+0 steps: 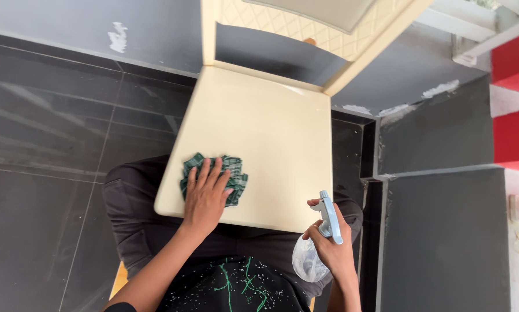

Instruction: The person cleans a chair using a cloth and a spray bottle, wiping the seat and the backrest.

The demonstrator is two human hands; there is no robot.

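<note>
A cream plastic chair (pixel 271 124) stands in front of me, its seat facing up. My left hand (pixel 204 196) lies flat on a crumpled green checked cloth (pixel 235 173), pressing it against the near left part of the seat. My right hand (pixel 331 245) holds a clear spray bottle (pixel 307 260) with a pale blue trigger head (pixel 330 216) by the seat's near right corner, one finger on the trigger. The nozzle points towards the seat.
The floor is dark glossy tile (pixel 45 133). A dark grey wall (pixel 155 29) with chipped paint runs behind the chair, and a dark stepped ledge (pixel 438 133) stands to the right. Red and white surfaces (pixel 516 115) lie at the far right. My dark trousers (pixel 132 202) show under the seat.
</note>
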